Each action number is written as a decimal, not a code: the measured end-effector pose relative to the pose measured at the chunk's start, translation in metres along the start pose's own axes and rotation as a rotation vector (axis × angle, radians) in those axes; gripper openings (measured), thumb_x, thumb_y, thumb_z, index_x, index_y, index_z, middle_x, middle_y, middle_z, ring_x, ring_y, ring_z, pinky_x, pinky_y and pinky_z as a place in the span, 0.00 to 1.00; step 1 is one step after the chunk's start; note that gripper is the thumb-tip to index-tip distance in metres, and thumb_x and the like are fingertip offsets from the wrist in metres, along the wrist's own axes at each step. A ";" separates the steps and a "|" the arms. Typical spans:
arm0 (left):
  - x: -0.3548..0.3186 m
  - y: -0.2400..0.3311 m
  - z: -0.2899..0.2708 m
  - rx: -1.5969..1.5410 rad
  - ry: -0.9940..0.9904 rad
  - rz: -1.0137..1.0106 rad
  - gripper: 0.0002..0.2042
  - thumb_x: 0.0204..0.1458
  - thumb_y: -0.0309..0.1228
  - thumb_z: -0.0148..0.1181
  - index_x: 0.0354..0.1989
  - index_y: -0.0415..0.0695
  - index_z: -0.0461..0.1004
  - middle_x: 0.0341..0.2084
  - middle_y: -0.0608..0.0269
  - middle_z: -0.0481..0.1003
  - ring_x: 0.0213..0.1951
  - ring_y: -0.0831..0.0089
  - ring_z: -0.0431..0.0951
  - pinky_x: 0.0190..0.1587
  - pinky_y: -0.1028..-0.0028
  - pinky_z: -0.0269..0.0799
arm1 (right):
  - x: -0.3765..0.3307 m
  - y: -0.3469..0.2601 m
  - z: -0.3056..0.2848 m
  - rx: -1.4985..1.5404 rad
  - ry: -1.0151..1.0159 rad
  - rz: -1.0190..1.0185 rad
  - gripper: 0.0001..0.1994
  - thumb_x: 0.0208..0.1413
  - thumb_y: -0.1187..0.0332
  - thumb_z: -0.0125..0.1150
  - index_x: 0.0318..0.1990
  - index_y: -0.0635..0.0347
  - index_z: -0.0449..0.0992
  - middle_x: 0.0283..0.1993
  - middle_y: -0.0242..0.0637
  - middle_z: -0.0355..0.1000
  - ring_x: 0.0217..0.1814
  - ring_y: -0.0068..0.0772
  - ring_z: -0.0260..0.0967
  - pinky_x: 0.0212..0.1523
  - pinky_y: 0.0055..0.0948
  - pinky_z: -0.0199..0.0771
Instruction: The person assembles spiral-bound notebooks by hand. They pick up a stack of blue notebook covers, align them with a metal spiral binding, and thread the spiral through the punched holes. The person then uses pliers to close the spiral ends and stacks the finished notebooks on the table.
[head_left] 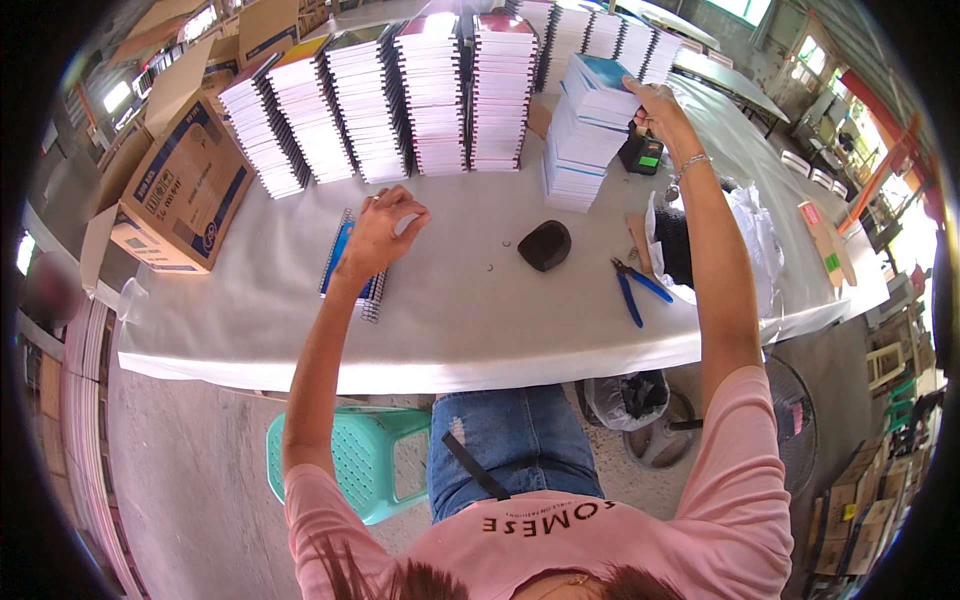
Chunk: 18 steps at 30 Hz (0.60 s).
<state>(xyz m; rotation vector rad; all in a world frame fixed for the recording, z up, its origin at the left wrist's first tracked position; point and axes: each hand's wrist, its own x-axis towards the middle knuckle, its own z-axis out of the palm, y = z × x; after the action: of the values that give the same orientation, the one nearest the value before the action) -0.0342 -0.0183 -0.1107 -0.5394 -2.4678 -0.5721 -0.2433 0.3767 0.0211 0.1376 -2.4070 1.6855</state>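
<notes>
My right hand (pixel 655 108) grips the right edge of the top blue-covered book (pixel 605 75) on a stack of white-paged books (pixel 575 145). A bracelet circles that wrist. My left hand (pixel 385 232) hovers over a blue spiral notebook (pixel 338 250) and a loose wire coil (pixel 372 300). Its fingers are curled, with thumb and forefinger pinched together; whatever they may hold is too small to make out. Between the hands lies a dark rounded object (pixel 545 246). Blue-handled pliers (pixel 638 290) rest to its right, and tiny wire bits lie to its left.
Tall stacks of coil-bound books (pixel 430 100) line the table's (pixel 450 320) far side. An open cardboard box (pixel 185 190) stands at left. Right are a black device (pixel 640 150) and a white plastic bag (pixel 755 240) with black contents. A green stool (pixel 345 465) and a fan (pixel 790 420) stand below.
</notes>
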 end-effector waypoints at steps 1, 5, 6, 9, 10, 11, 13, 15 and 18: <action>0.007 0.009 0.004 -0.023 0.029 0.027 0.06 0.55 0.32 0.64 0.35 0.43 0.80 0.35 0.61 0.74 0.42 0.62 0.75 0.48 0.63 0.67 | 0.003 0.002 -0.005 0.018 -0.018 0.022 0.23 0.56 0.52 0.67 0.39 0.67 0.69 0.26 0.29 0.62 0.22 0.18 0.60 0.23 0.22 0.71; 0.028 0.049 0.004 -0.159 0.109 0.087 0.05 0.53 0.29 0.65 0.36 0.44 0.81 0.34 0.62 0.73 0.42 0.62 0.74 0.48 0.62 0.68 | 0.000 0.003 -0.003 0.171 0.050 0.003 0.17 0.58 0.59 0.67 0.40 0.65 0.71 0.27 0.25 0.61 0.21 0.16 0.58 0.22 0.20 0.68; 0.035 0.060 0.002 -0.211 0.117 0.097 0.05 0.53 0.29 0.65 0.36 0.43 0.81 0.34 0.61 0.73 0.42 0.62 0.74 0.47 0.63 0.68 | 0.000 0.002 -0.006 0.156 0.018 0.002 0.17 0.58 0.60 0.67 0.41 0.65 0.71 0.27 0.25 0.61 0.21 0.16 0.57 0.22 0.20 0.67; 0.052 0.088 -0.001 -0.261 0.139 0.131 0.05 0.52 0.27 0.65 0.37 0.44 0.81 0.34 0.60 0.73 0.41 0.60 0.74 0.47 0.64 0.69 | 0.011 0.001 -0.018 0.078 -0.051 -0.011 0.24 0.59 0.60 0.66 0.51 0.73 0.69 0.27 0.26 0.61 0.21 0.17 0.58 0.21 0.21 0.66; 0.055 0.096 -0.004 -0.275 0.127 0.132 0.05 0.53 0.28 0.65 0.37 0.44 0.81 0.35 0.60 0.73 0.43 0.61 0.74 0.48 0.64 0.69 | 0.009 0.002 -0.016 0.025 -0.013 -0.062 0.23 0.60 0.59 0.64 0.49 0.74 0.70 0.28 0.30 0.64 0.23 0.19 0.63 0.21 0.21 0.68; 0.057 0.106 -0.009 -0.289 0.115 0.133 0.05 0.53 0.28 0.65 0.37 0.44 0.81 0.36 0.60 0.74 0.44 0.61 0.74 0.48 0.64 0.70 | 0.007 0.003 -0.013 -0.027 0.025 -0.112 0.23 0.60 0.58 0.63 0.47 0.75 0.70 0.29 0.34 0.68 0.24 0.21 0.68 0.21 0.21 0.71; 0.061 0.117 -0.014 -0.316 0.103 0.145 0.05 0.54 0.28 0.65 0.38 0.44 0.81 0.37 0.60 0.74 0.45 0.62 0.74 0.48 0.65 0.71 | 0.010 -0.001 -0.009 -0.187 0.037 -0.139 0.22 0.60 0.57 0.61 0.47 0.74 0.72 0.34 0.45 0.75 0.33 0.34 0.78 0.28 0.30 0.79; 0.064 0.124 -0.016 -0.344 0.101 0.168 0.06 0.54 0.29 0.65 0.39 0.44 0.81 0.37 0.60 0.74 0.45 0.62 0.74 0.48 0.65 0.71 | 0.011 -0.005 -0.002 -0.545 0.194 -0.343 0.21 0.58 0.58 0.62 0.47 0.70 0.73 0.36 0.49 0.77 0.38 0.43 0.79 0.37 0.38 0.79; 0.074 0.140 -0.024 -0.368 0.100 0.186 0.06 0.54 0.28 0.65 0.39 0.44 0.81 0.37 0.59 0.74 0.45 0.63 0.73 0.47 0.66 0.71 | 0.025 -0.001 -0.010 -0.774 0.299 -0.482 0.20 0.56 0.57 0.63 0.48 0.65 0.75 0.39 0.53 0.78 0.43 0.53 0.77 0.46 0.46 0.76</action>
<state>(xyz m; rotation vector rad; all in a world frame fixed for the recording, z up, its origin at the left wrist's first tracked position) -0.0132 0.1044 -0.0098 -0.8513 -2.1963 -0.9581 -0.2666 0.3866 0.0302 0.2865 -2.3493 0.4809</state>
